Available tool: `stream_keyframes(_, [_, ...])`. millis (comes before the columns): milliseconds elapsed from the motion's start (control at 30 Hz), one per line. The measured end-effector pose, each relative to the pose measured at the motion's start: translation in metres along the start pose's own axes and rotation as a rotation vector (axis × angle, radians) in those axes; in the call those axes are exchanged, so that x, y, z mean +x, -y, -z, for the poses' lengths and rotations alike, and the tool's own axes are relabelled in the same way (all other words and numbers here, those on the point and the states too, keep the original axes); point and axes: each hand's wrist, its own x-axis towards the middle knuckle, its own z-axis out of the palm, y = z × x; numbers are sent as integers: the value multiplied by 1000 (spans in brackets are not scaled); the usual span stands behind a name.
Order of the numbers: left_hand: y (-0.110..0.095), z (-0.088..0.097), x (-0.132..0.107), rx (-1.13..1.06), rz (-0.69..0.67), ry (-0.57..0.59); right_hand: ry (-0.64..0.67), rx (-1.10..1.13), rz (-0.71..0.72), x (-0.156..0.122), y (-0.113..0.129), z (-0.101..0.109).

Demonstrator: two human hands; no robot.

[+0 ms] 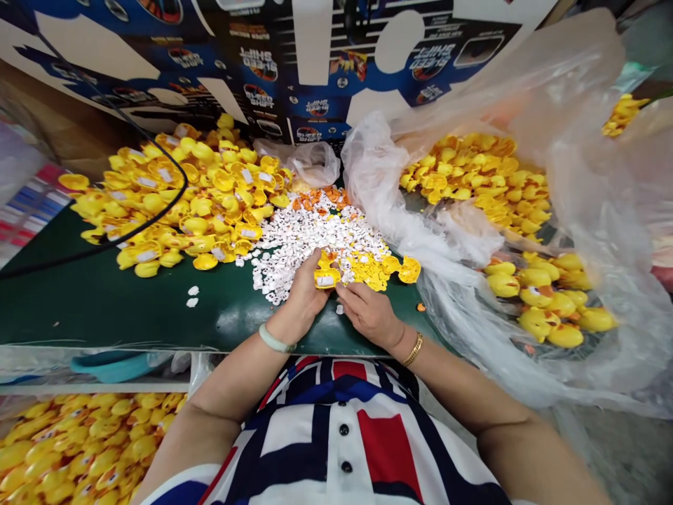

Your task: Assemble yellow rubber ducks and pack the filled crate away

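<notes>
Between the thumb and fingers of my left hand (308,291) is a yellow plastic duck half-shell (327,279), its hollow side up and a white label inside. My right hand (372,313) meets the shell's lower right edge with its fingertips pressed together; whatever they pinch is hidden. Just beyond both hands spreads a heap of small white eye pieces (294,242). Small flat yellow pieces (368,270) lie in a pile right of the shell, with an open yellow duck shell (409,270) beside them. Orange beak pieces (320,198) sit at the heap's far side.
Yellow duck shells (194,186) are heaped on the green table (131,308) at left, crossed by a black cable (173,200). At right, a clear plastic bag (452,287) surrounds more shells (478,175) and whole ducks (547,294). Printed cardboard (315,70) stands behind. Below left are more ducks (89,449).
</notes>
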Motion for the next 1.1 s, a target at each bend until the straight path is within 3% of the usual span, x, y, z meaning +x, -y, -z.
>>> stream_keyframes(100, [-2,-1,-1,-8,-4,22,-63,165,-91,-2,7,4])
stream_keyframes(200, [-6,-2,-3,8,24,67,-58,218,-122,-2,-4,27])
stream_keyframes(367, [-14,0,-5,23,67,70,85,-259,-258,-14,-57,71])
stream_keyframes(433, [-13,2,-5,7,61,64,181,-383,-278,-22,-75,77])
stream_keyframes(500, [-11,3,-4,14,70,64,196,-372,-299,-29,-86,77])
stream_keyframes(567, [-9,3,-4,33,82,77,99,-226,-393,-34,-87,76])
stream_keyframes(667, [-8,4,-4,42,74,77,-115,247,-725,-42,-72,73])
stream_keyframes(733, [-9,5,-4,48,74,58,-172,601,-922,-50,-57,67])
stream_keyframes(800, [-11,5,-5,54,81,43,-173,806,-1011,-61,-43,60])
stream_keyframes(867, [-11,6,-5,53,86,38,-160,805,-1032,-72,-35,55])
stream_keyframes(967, [-9,6,-4,62,87,50,-91,468,-955,-81,-34,60])
stream_keyframes(1100, [-6,4,-5,82,99,123,57,51,-558,-75,-48,77])
